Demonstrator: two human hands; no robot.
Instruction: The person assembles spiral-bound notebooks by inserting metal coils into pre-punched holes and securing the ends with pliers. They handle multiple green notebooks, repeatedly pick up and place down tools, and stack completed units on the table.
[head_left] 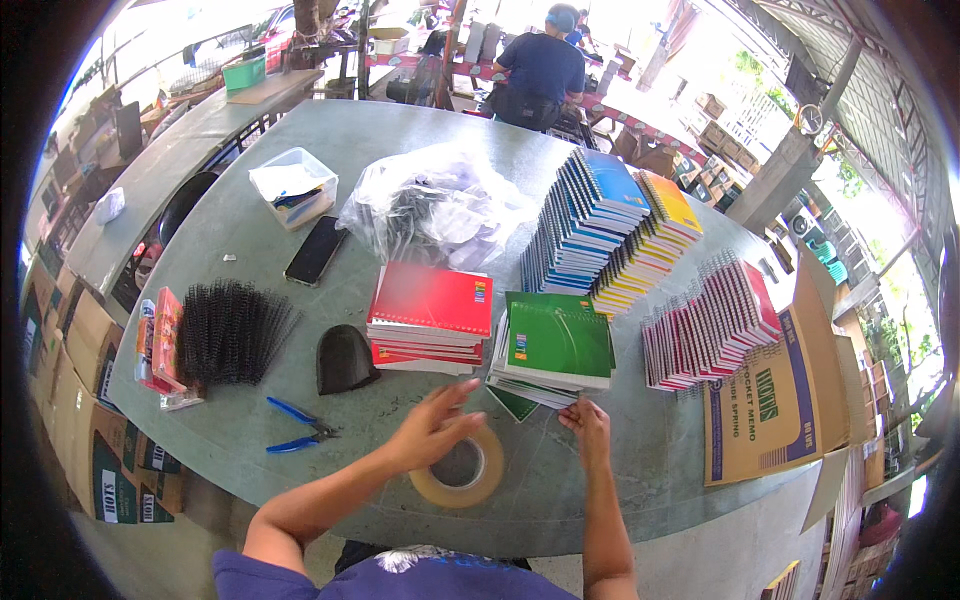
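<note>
A: Grips, count and state?
B: Two. Right grip (585,415): fingers pinched on the near right edge of the green stack (558,335); number of sheets caught, cannot tell. Left grip (440,428): open, holding nothing, fingers spread above the tape roll (490,470).
A: Position of the green stack?
B: Mid-tabletop (230,420), just right of the red stack (430,320). One of each; edges slightly uneven.
A: Spiral notebooks?
B: Three groups by cover, all to the right: one blue (585,215), one yellow (655,240) beside it, one red (710,325) nearer the cardboard box (750,410). Individual notebooks too tightly packed to count.
A: Other items?
B: One tape roll, one blue-handled pair of pliers (292,411), one phone (315,252), one plastic tub (310,207), one clear bag (440,200). One bundle of black coils (235,332), at left; coils overlap, uncounted.
</note>
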